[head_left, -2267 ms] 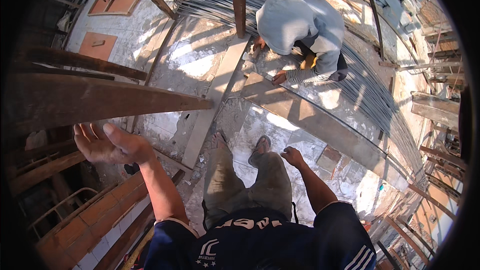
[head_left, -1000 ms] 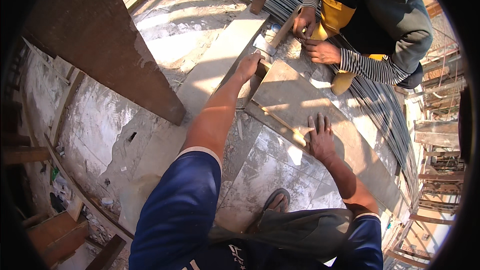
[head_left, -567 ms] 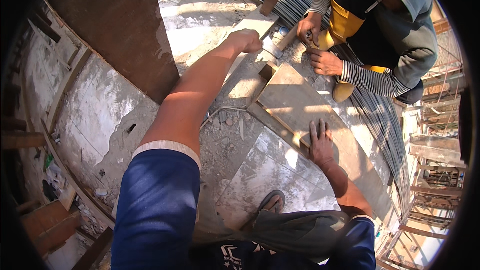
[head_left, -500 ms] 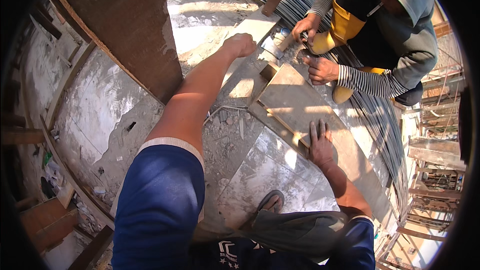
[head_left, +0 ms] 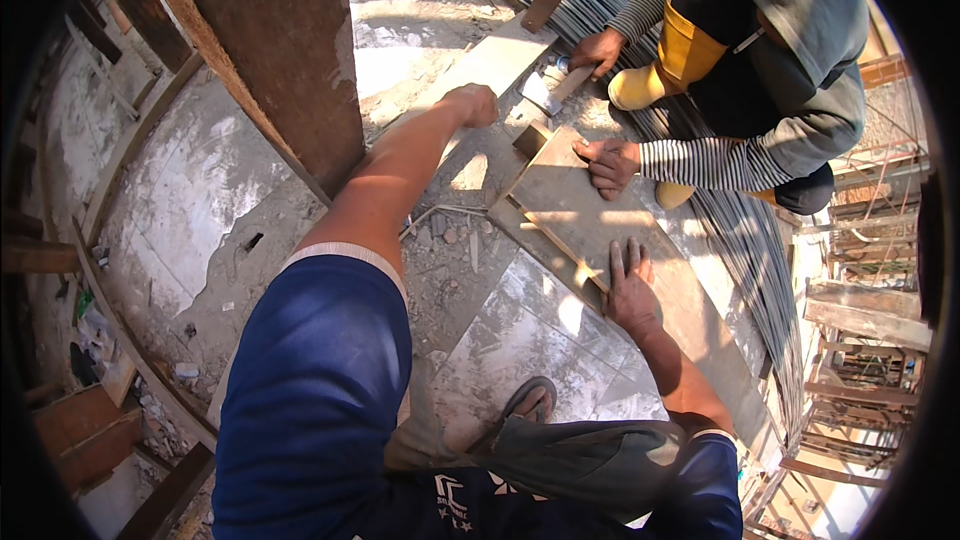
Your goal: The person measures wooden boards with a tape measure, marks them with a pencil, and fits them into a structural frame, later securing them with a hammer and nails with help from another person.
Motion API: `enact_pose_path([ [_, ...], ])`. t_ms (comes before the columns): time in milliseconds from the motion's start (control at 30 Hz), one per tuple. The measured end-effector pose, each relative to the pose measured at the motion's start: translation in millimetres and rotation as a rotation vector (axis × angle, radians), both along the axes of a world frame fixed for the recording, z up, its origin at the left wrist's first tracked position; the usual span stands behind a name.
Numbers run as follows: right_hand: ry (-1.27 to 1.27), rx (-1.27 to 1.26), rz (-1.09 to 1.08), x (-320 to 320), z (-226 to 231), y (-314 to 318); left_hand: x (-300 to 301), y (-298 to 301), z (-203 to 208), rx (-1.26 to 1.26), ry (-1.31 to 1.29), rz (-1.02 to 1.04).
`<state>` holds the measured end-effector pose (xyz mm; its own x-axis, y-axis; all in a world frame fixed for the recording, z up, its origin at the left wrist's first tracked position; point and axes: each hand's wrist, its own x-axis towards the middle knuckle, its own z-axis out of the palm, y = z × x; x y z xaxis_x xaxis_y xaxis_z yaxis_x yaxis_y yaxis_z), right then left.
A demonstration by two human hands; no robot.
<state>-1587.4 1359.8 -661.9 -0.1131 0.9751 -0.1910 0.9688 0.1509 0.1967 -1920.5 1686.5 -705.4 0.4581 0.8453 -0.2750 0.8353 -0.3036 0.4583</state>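
My left hand is a closed fist over a pale plank; what it holds, if anything, is hidden. My right hand lies flat with fingers stretched on a wide wooden board, near its left edge. Across from me a crouching co-worker presses one hand on the far end of the same board. The co-worker's other hand is at the wooden handle of a tool, whose pale head rests close to the board's far end. A small wood block sits under that end.
Long bundled metal rods run behind the board, past the co-worker's yellow boots. A tall brown panel stands left of my left arm. Rubble covers the ground between my arms. Timber pieces lie at the right.
The co-worker's hands have parted: one went down to the tool's handle, the other onto the board. My fist has shifted slightly left and lower in view; my right hand stays on the board.
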Motion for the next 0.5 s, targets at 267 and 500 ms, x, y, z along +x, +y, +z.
enact_pose_path([
  [267,-0.017,-0.038,-0.005,2.8,5.3,-1.6,32.9,-13.4,-15.7,-0.066,-0.284,-0.038],
  [500,-0.071,-0.055,0.015,6.5,-3.0,0.7,59.3,-21.6,-65.3,-0.265,-0.6,-0.036],
])
